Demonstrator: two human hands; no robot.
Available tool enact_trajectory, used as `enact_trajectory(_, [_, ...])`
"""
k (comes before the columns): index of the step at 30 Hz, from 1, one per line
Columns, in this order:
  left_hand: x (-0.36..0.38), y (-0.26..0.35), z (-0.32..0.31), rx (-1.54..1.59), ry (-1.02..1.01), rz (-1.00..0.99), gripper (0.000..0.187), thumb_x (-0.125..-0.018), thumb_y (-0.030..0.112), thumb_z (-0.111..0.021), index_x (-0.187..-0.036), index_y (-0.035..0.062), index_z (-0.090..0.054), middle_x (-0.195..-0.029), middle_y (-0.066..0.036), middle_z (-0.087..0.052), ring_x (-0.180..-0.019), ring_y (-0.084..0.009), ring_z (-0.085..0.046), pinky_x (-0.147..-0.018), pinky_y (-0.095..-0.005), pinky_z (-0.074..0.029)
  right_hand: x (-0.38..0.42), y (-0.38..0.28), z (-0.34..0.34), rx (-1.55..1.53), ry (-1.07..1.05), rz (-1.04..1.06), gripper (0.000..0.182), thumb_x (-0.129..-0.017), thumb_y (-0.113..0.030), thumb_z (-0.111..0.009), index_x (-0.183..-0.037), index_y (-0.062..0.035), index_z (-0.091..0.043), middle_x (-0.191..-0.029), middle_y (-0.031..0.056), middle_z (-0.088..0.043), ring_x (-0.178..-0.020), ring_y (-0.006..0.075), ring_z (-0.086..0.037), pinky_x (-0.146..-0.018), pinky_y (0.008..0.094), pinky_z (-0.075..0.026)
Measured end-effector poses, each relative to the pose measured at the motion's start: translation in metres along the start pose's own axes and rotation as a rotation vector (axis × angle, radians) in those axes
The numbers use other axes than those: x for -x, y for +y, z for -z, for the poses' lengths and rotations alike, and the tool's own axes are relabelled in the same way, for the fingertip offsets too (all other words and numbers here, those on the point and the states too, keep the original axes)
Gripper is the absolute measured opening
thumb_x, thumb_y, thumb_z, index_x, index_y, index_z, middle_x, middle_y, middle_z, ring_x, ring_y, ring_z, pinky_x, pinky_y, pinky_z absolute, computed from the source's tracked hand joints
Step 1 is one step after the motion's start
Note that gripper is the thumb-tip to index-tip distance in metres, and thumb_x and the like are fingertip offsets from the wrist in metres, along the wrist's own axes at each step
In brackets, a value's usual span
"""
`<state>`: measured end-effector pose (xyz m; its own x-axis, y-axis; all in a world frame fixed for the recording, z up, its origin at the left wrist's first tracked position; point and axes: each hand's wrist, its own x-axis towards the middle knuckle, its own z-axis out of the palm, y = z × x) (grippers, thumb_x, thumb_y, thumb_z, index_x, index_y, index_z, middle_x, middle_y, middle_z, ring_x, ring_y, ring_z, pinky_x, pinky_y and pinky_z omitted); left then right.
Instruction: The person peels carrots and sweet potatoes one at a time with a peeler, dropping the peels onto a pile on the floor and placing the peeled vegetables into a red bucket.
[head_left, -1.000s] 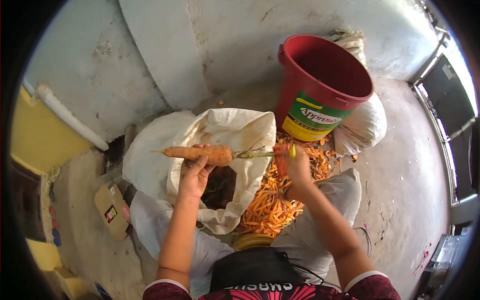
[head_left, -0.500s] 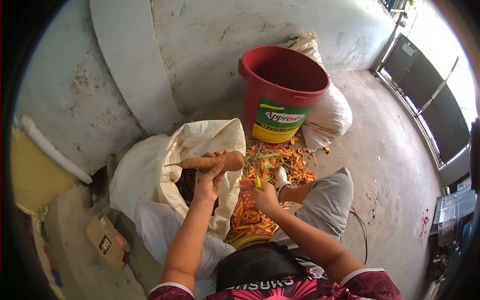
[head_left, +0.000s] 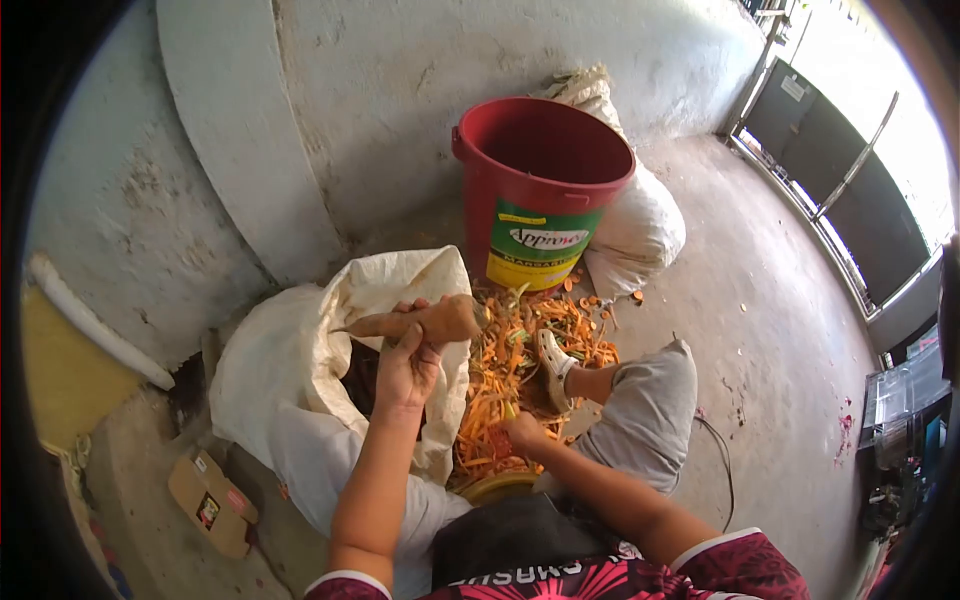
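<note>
My left hand (head_left: pixel 405 365) grips an unpeeled carrot (head_left: pixel 425 321), held level over the open mouth of a white sack (head_left: pixel 300 350). My right hand (head_left: pixel 522 433) is lower, near my knee, closed on a red-and-yellow peeler (head_left: pixel 503 428) of which only a bit shows. Between both hands lies a heap of orange carrot peelings (head_left: pixel 500 370) with green tops on the concrete floor.
A red plastic bucket (head_left: pixel 540 190) with a green and yellow label stands beyond the peelings, against the wall. A full white sack (head_left: pixel 640 230) lies behind it. A cardboard box (head_left: pixel 210 500) lies at the lower left. My bent leg (head_left: pixel 640 410) is at right.
The carrot's green top is off and the carrot now sits closer to the sack. My right hand with the peeler dropped from the carrot's end down toward my knee. The view swung right.
</note>
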<state>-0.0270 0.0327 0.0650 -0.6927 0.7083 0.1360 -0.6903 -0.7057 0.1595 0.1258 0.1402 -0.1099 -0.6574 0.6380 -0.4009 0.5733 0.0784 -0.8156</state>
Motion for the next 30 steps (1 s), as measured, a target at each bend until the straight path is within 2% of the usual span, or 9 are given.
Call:
enact_trajectory(1, [-0.001,0.005,-0.002,-0.199,-0.102,-0.042,0.027,-0.074,-0.006,-0.054,-0.098,0.0049,-0.045,-0.101,-0.009,-0.051,-0.107,-0.0291,-0.045,-0.085,-0.0365,-0.047,-0.005,0.004,-0.003,0.040,0.056,0.030,0.019,-0.077,-0.012,-0.051,-0.080,0.0043,-0.059,-0.062,0.0094,-0.054,-0.053,0.0177,-0.055,-0.043,0.0304,-0.042])
enact_trajectory(3, [0.004,0.006,0.007,-0.305,-0.001,-0.005,0.025,-0.075,0.000,-0.056,-0.097,0.0053,-0.045,-0.101,-0.009,-0.051,-0.103,-0.0272,-0.048,-0.082,-0.0341,-0.048,-0.027,0.000,0.003,-0.207,-0.150,-0.172,0.022,-0.078,-0.013,-0.050,-0.084,0.0057,-0.058,-0.063,0.0096,-0.055,-0.051,0.0178,-0.055,-0.042,0.0292,-0.043])
enact_trajectory(4, [0.005,0.007,0.013,-0.362,0.047,0.019,0.025,-0.076,0.003,-0.058,-0.097,0.0055,-0.046,-0.101,-0.009,-0.052,-0.101,-0.0263,-0.050,-0.081,-0.0330,-0.048,0.002,-0.064,0.027,-0.395,-0.160,-0.226,0.021,-0.080,-0.013,-0.050,-0.084,0.0059,-0.057,-0.063,0.0090,-0.055,-0.049,0.0175,-0.055,-0.040,0.0275,-0.044])
enact_trajectory(6, [0.002,0.007,0.031,-0.598,0.169,0.121,0.019,-0.079,0.013,-0.054,-0.094,0.0047,-0.045,-0.087,-0.008,-0.054,-0.078,-0.0188,-0.055,-0.067,-0.0274,-0.047,-0.021,-0.061,0.034,-0.552,-0.094,-0.105,0.020,-0.081,-0.014,-0.051,-0.084,0.0043,-0.057,-0.063,0.0076,-0.055,-0.049,0.0156,-0.054,-0.042,0.0272,-0.044])
enact_trajectory(9, [-0.003,0.006,0.059,-1.142,0.192,0.362,0.016,-0.081,0.015,-0.047,-0.089,0.0015,-0.046,-0.064,-0.004,-0.051,-0.058,-0.0147,-0.051,-0.058,-0.0261,-0.042,0.005,-0.107,0.067,-0.283,-0.087,0.043,0.022,-0.082,-0.021,-0.051,-0.081,0.0004,-0.058,-0.064,0.0068,-0.057,-0.050,0.0135,-0.051,-0.046,0.0263,-0.042])
enact_trajectory(12, [0.004,-0.003,0.061,-1.840,0.049,0.393,0.025,-0.075,0.020,-0.056,-0.077,-0.0048,-0.050,-0.064,-0.016,-0.055,-0.064,-0.0229,-0.057,-0.058,-0.0307,-0.043,0.025,-0.132,0.087,0.375,-0.224,0.298,0.026,-0.079,-0.026,-0.050,-0.085,-0.0012,-0.058,-0.063,0.0129,-0.057,-0.054,0.0228,-0.056,-0.052,0.0317,-0.044])
enact_trajectory(21, [0.017,-0.013,0.039,-1.989,-0.141,0.517,0.034,-0.069,0.024,-0.058,-0.081,-0.0062,-0.050,-0.071,-0.025,-0.054,-0.070,-0.0350,-0.056,-0.063,-0.0357,-0.043,0.027,-0.113,0.079,0.299,-0.259,0.247,0.031,-0.078,-0.028,-0.051,-0.081,0.0022,-0.055,-0.066,0.0171,-0.056,-0.059,0.0268,-0.053,-0.059,0.0357,-0.042])
enact_trajectory(27, [0.021,-0.014,0.038,-1.849,-0.209,0.552,0.035,-0.067,0.024,-0.060,-0.080,-0.0063,-0.050,-0.069,-0.024,-0.054,-0.067,-0.0325,-0.056,-0.062,-0.0352,-0.043,0.026,-0.111,0.075,0.314,-0.271,0.185,0.034,-0.078,-0.030,-0.052,-0.082,0.0031,-0.055,-0.069,0.0188,-0.056,-0.063,0.0271,-0.054,-0.061,0.0358,-0.042])
enact_trajectory(30, [0.023,-0.017,0.055,-1.928,-0.274,0.523,0.023,-0.075,0.016,-0.057,-0.078,-0.0045,-0.047,-0.056,-0.007,-0.050,-0.049,-0.0117,-0.050,-0.048,-0.0259,-0.041,0.011,-0.088,0.068,0.334,-0.273,0.134,0.038,-0.077,-0.033,-0.052,-0.082,0.0040,-0.056,-0.071,0.0203,-0.057,-0.066,0.0296,-0.056,-0.063,0.0365,-0.043])
